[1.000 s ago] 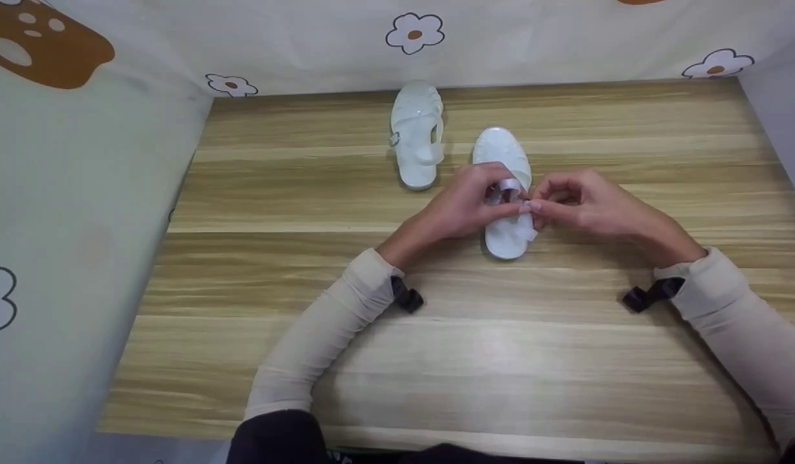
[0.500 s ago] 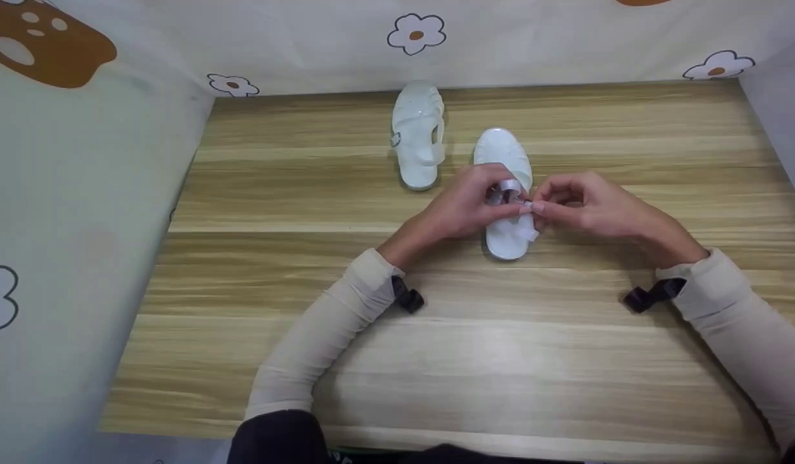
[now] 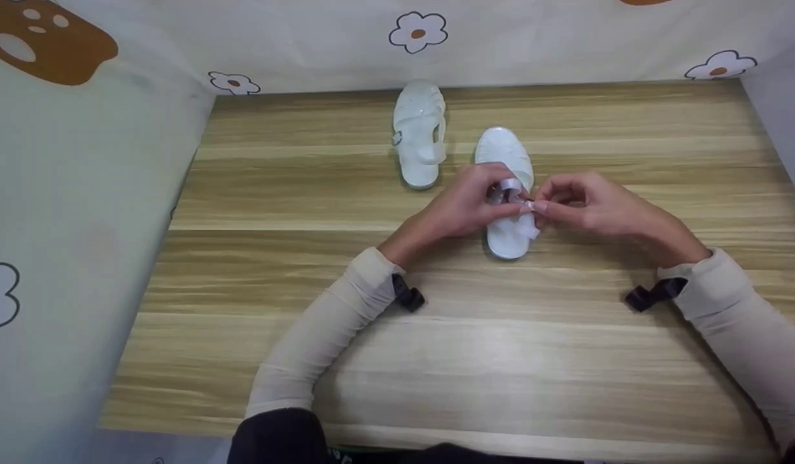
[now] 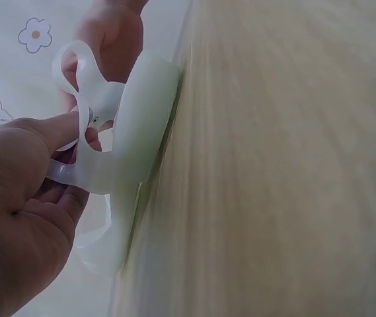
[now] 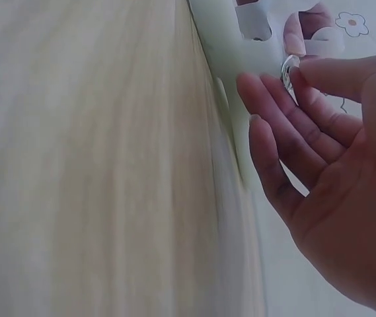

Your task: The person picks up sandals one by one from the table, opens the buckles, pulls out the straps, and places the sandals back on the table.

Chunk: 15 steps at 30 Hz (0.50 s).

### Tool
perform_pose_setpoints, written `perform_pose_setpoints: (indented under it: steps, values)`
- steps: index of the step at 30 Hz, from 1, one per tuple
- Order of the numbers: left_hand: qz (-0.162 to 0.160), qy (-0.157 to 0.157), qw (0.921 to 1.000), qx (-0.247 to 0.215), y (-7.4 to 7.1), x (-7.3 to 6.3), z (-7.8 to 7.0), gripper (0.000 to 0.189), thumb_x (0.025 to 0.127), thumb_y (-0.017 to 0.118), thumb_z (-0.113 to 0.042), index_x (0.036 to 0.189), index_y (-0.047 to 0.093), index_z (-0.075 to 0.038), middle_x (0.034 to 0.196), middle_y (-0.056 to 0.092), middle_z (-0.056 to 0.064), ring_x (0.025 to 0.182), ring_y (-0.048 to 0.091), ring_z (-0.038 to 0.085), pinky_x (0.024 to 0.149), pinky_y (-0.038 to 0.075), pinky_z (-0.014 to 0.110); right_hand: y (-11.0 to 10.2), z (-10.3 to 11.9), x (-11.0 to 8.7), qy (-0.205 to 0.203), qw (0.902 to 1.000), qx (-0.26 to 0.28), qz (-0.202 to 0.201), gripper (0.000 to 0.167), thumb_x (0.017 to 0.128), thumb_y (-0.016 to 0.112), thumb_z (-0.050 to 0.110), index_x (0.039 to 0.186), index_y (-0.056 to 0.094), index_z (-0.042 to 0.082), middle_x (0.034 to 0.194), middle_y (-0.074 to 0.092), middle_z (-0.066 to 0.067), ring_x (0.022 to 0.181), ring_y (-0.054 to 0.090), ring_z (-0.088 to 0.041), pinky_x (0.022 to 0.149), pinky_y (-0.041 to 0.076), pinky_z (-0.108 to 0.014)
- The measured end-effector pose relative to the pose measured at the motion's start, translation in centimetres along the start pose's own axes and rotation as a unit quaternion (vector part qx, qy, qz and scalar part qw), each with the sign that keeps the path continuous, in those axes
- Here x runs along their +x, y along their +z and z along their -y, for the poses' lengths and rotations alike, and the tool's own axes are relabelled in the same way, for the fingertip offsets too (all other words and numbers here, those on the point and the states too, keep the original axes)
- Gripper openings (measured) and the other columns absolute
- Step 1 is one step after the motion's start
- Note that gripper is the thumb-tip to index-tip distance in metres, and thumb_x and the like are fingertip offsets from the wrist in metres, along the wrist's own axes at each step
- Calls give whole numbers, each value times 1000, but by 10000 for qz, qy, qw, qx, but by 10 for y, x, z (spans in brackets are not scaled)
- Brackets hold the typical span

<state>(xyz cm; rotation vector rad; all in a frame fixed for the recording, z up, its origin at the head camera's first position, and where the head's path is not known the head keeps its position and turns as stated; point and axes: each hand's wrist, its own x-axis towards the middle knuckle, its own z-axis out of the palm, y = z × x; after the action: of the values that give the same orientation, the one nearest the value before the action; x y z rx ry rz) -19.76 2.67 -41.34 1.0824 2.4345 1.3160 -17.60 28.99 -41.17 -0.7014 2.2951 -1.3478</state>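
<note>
A white jelly sandal [image 3: 504, 147] lies sole down on the wooden table, toe pointing away. My left hand [image 3: 465, 203] reaches over it from the left, thumb and fingers pinching its ankle strap [image 4: 95, 87]. From the right, my right hand [image 3: 594, 201] pinches the small silver buckle [image 5: 289, 71] between thumb and index finger, its other fingers loosely bent. Both thumb tips meet at the sandal's right side, and the fingers hide part of the strap and buckle. Above the sole, one part of the strap stands up in a loop.
A matching white sandal [image 3: 419, 116] stands farther back to the left, its toe close to the back wall. Pale cloth with printed flowers [image 3: 418, 32] hangs behind and on the left of the wooden table [image 3: 294, 270]. A black wrist camera [image 3: 407, 295] sits at the left cuff.
Hardly anything differs: both hands stay at the buckle, with only slight shifts of the fingertips. The sandals keep their places.
</note>
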Motion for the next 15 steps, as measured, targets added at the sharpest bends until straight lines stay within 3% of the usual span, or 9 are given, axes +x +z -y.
perform_pose_setpoints:
  steps: [10,15]
  values:
    - [-145,364,9992,-23,2,-1,1,20,97,84,-26,105,79,-8,101,74,3,94,61,6,84,50,19,3,0,2,-93,9999,56,-42,17,108,68,18,108,70,1,96,76,-19,85,76,-21,77,63,-26]
    - [-64,484,9985,-256,2,0,5,20,97,84,-23,110,82,-8,105,77,4,98,63,6,88,52,21,2,0,2,-142,9994,314,-76,21,106,71,15,118,63,-1,100,76,-20,87,78,-25,82,64,-28]
